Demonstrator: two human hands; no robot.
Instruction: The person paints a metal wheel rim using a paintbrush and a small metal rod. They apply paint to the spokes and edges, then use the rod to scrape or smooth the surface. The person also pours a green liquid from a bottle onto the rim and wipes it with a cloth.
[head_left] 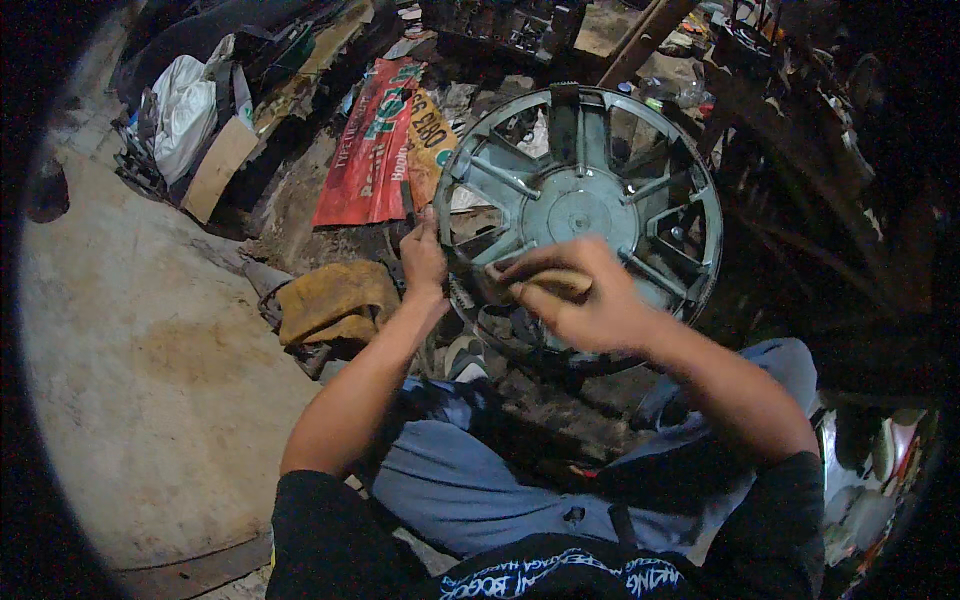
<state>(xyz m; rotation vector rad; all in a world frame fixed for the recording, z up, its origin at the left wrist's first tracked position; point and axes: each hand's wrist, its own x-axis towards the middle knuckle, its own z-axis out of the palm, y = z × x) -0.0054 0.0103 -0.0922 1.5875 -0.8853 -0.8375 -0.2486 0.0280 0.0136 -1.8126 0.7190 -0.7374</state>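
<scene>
A large round wheel cover [578,212], grey-green and spoked, with a ridged rim, is propped in front of me with its dished side toward me. My left hand [425,260] is closed on its left rim. Over the lower spokes, my right hand [575,290] pinches a small folded tan pad [560,283]; whether it is cloth or abrasive I cannot tell. The fingers of that hand are partly blurred, and they cover some of the cover's lower part.
A yellow-brown cloth [338,303] lies left of my left forearm. Beyond it are a red printed sheet [372,150] and a white bag [183,118] beside cardboard [220,168]. A stained pale board [150,370] spans the left. Dark metal frames [800,150] crowd the right.
</scene>
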